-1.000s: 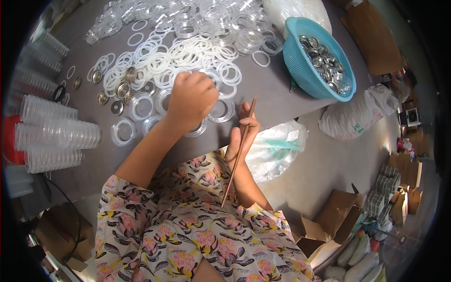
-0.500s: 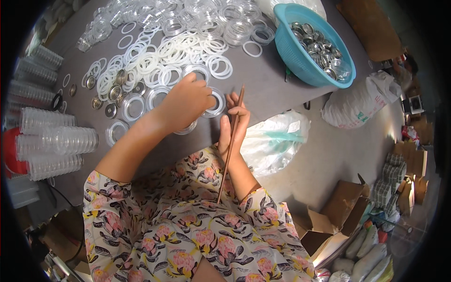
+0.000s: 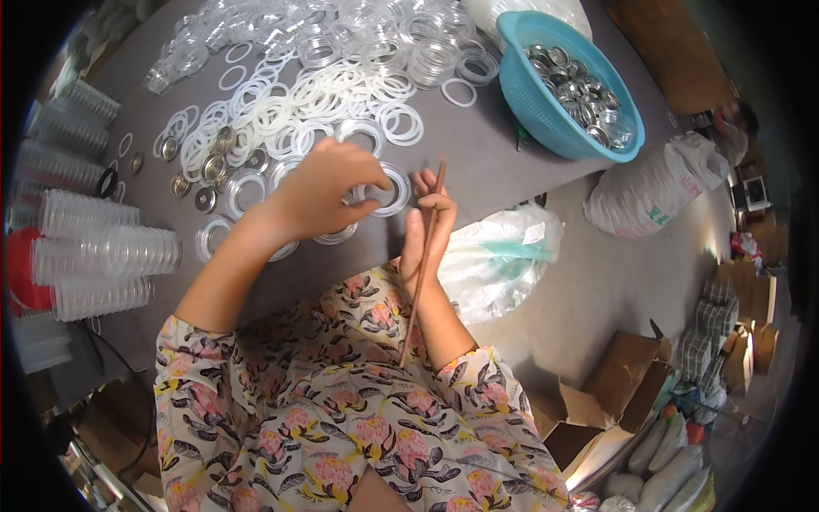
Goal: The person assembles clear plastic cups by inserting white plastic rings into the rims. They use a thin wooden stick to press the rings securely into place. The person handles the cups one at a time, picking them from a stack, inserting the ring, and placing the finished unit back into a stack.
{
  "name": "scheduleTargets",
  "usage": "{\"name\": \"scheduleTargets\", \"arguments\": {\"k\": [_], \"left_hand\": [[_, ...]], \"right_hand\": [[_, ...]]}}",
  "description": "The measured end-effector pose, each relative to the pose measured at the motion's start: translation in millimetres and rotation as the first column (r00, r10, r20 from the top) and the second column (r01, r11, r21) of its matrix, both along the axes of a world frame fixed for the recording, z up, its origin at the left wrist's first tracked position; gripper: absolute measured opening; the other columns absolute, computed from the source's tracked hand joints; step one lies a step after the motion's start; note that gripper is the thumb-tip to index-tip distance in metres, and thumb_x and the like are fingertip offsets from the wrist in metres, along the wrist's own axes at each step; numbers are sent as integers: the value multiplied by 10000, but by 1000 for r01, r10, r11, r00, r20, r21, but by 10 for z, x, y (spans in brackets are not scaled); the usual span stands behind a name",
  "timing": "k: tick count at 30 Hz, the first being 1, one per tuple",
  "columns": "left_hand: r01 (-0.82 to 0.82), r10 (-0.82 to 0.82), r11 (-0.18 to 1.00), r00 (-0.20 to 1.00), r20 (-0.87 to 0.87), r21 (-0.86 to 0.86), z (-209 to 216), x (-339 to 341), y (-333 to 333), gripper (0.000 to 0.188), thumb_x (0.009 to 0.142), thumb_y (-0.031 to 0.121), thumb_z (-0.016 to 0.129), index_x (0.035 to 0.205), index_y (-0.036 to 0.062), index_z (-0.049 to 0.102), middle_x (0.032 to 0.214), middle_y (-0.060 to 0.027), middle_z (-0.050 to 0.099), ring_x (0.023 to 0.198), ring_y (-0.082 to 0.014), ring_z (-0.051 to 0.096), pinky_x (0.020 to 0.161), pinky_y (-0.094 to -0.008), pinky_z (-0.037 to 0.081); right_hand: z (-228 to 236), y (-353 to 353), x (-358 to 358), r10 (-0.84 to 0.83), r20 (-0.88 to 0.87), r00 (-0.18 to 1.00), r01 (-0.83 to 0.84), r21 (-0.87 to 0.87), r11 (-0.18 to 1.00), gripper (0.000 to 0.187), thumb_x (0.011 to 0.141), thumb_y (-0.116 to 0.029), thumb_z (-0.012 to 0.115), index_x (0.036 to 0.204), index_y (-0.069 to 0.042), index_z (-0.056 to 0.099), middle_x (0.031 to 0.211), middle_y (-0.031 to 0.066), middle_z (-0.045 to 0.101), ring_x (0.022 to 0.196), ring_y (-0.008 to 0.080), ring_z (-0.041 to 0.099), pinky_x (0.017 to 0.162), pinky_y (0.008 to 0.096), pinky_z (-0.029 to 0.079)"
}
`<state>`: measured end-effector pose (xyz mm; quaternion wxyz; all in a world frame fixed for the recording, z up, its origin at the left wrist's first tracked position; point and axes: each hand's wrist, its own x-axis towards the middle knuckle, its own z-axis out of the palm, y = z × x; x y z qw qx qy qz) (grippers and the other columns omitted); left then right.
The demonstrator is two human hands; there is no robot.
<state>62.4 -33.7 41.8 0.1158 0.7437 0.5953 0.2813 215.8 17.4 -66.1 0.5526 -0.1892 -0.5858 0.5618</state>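
Observation:
My left hand [image 3: 328,189] hovers palm down over the grey table, thumb and forefinger spread apart with nothing seen between them. Around and beneath it lie clear ring-shaped plastic pieces; one thick clear ring [image 3: 393,203] is just right of the fingertips. A slim brown stick [image 3: 427,224] is held upright in my right hand [image 3: 438,224], resting between thumb and fingers near the table's front edge. Its lower end reaches down to my lap. Flat white sealing rings [image 3: 286,113] lie heaped beyond my left hand, with several small silver metal lids [image 3: 225,139] at their left.
A blue basket [image 3: 520,111] of silver lids stands at the table's far right. Clear plastic jars or rings [image 3: 256,26] are piled at the back, and stacked clear cups [image 3: 107,247] at the left. Bags and an open cardboard box [image 3: 618,375] are on the floor at right.
My left hand's thumb and forefinger have parted, and the hand has drawn back slightly toward me. My right hand and the stick have hardly moved.

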Motion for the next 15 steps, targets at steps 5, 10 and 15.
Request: {"name": "scheduleTargets", "arguments": {"k": [5, 10, 15], "left_hand": [[-510, 480, 846, 855, 197, 152, -92, -39, -897, 296, 598, 44, 750, 855, 67, 607, 865, -53, 586, 895, -230, 532, 832, -373, 374], [-572, 611, 784, 780, -137, 242, -513, 179, -1391, 252, 640, 66, 725, 863, 106, 615, 908, -17, 585, 950, -231, 530, 840, -404, 350], [-537, 559, 822, 824, -91, 191, -514, 302, -1650, 215, 661, 70, 691, 853, 128, 615, 911, 10, 583, 987, -219, 527, 849, -400, 337]], "right_hand": [[108, -18, 135, -91, -185, 979, 33, -296, 955, 283, 959, -289, 372, 999, -17, 441, 1224, 218, 449, 1112, 303, 485, 974, 413, 363], [515, -260, 106, 11, -46, 999, -16, -93, 996, 546, 977, -412, 237, 802, 6, 542, 1130, 162, 480, 1047, 259, 485, 969, 399, 344], [896, -522, -165, 557, -347, 755, -634, -168, 755, 516, 984, -391, 263, 604, -60, 372, 620, 100, 480, 599, 196, 474, 657, 328, 448]]}}
